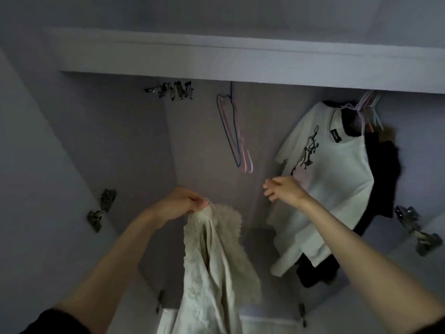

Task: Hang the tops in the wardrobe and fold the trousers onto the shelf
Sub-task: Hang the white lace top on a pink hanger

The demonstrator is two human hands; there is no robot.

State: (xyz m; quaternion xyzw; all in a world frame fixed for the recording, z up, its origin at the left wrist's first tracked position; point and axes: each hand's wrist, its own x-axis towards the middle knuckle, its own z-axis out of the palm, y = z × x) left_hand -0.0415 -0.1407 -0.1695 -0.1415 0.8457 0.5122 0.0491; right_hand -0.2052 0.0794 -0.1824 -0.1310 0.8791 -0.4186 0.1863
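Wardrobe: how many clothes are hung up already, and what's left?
Done: a white T-shirt hangs on the right, dark clothes behind it. In hand: the left hand grips a cream lacy top; the right hand reaches up, empty. Left: empty hangers wait. No trousers in view.

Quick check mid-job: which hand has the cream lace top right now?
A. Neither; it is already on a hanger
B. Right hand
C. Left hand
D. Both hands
C: the left hand pinches the cream lace top at its upper edge, while the right hand is open and apart from it.
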